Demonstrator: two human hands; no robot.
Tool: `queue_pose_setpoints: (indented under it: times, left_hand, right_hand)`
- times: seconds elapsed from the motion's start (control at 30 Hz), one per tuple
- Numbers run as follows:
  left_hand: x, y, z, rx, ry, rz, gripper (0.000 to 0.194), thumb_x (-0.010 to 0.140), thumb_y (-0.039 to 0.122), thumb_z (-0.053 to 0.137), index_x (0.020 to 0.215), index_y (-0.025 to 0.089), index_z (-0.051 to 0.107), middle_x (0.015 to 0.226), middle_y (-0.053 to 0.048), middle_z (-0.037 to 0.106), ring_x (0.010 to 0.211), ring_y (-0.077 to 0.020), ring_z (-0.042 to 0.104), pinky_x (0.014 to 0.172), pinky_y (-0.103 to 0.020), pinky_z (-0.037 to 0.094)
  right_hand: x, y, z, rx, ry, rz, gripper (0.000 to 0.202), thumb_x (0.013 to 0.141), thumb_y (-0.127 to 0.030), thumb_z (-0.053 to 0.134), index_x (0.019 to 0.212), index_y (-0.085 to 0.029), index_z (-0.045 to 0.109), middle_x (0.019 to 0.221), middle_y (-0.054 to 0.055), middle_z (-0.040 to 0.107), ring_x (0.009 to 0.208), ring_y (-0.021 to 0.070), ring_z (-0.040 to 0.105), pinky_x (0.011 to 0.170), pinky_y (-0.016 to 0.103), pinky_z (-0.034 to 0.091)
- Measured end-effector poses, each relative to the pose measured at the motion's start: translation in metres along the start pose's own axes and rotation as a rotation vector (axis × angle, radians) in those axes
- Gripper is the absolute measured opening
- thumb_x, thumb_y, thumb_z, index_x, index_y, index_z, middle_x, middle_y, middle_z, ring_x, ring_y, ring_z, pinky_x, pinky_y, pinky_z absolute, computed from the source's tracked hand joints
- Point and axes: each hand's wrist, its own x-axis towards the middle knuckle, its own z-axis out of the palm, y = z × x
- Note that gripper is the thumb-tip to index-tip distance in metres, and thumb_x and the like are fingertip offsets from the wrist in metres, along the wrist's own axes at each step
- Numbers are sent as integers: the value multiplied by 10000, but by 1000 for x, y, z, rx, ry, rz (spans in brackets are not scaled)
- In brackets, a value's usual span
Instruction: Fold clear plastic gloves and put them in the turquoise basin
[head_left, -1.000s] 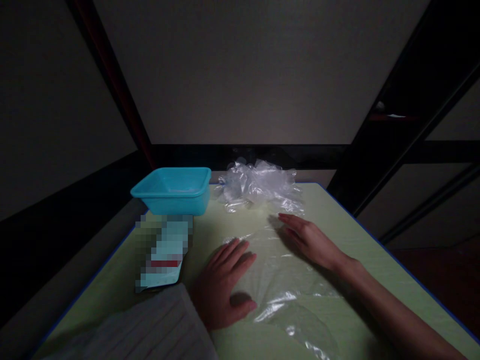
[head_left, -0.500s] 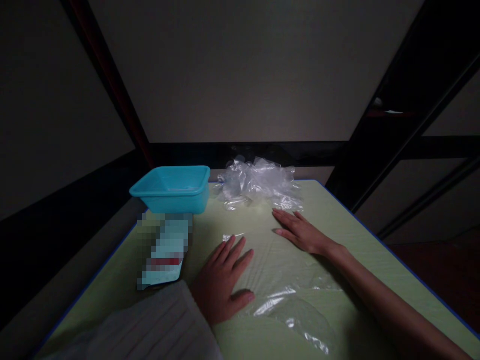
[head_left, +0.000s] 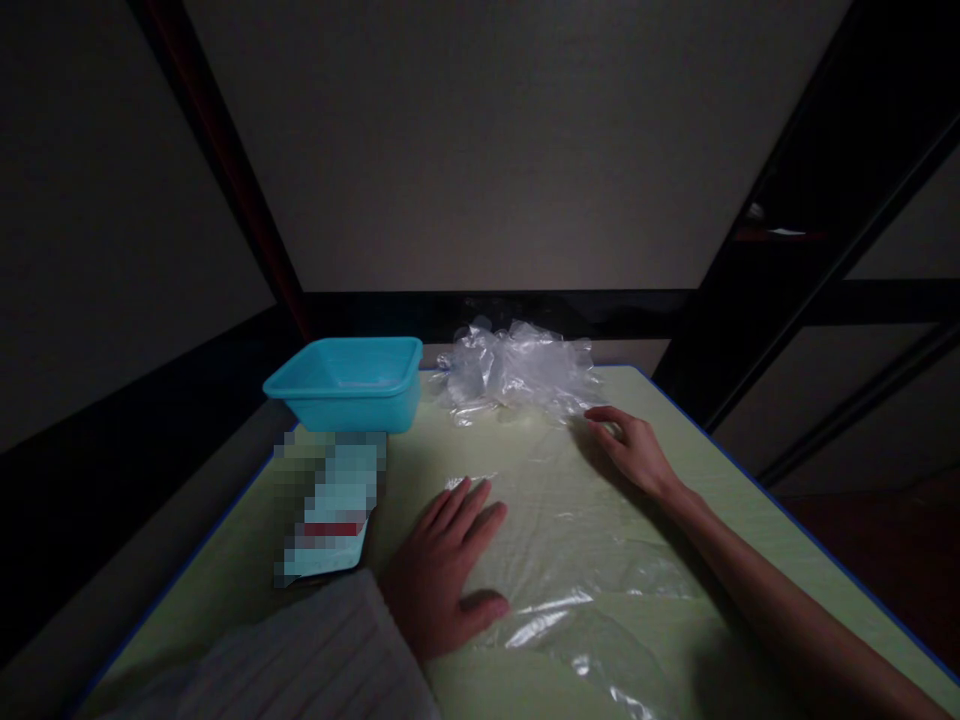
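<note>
A thin, clear plastic glove point(head_left: 551, 540) lies spread on the table, wrinkled and shiny along its near part. My left hand point(head_left: 450, 570) rests flat on its left side, fingers apart. Beyond it is a heap of crumpled clear disposable gloves point(head_left: 525, 370). My right hand point(head_left: 634, 455) hovers just above the table by the heap's right front edge. Its fingers are bent, with thumb and forefinger tips drawn together. Whatever may be between those tips is too thin to make out.
At the back left stands a turquoise plastic basin point(head_left: 349, 412). A blurred-out flat object, seemingly a phone point(head_left: 337, 510), lies in front of it, left of my left hand. The pale green table point(head_left: 675, 440) has a blue edge, and a wall panel rises behind it.
My right hand has lifted from lying flat and shifted slightly right, its fingers now curled into a pinch. The left hand stays in place on the plastic.
</note>
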Motion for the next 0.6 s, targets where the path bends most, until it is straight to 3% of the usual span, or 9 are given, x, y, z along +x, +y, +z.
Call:
queue_pose_setpoints:
  times: [0.23,0.4,0.6]
  left_hand:
    - [-1,-4,3,-22,130,14,625,780,345,578,1341,145,389,1465,-154,289,1357,-317,211,1072,-543,223]
    - [-1,-3,1,-11,134,9,532,803,311,546,1291,124,445,1439,-171,335,1334,-314,272,1058,-543,259]
    - [0,-1,0,-3,139,-9,470,812,291,537,1249,126,486,1409,-171,385,1309,-311,322,1052,-539,277]
  right_hand:
    - [2,-6,10,-7,-115,-110,271,807,-190,462,964,-157,679,1054,112,683,989,251,621,889,383,459]
    - [3,-8,9,-53,-165,-129,292,807,-194,453,988,-195,682,1127,103,652,1085,300,558,959,518,357]
    - [2,-8,8,-93,-200,-109,326,817,-200,419,1037,-171,658,1170,137,605,1106,316,528,966,573,313]
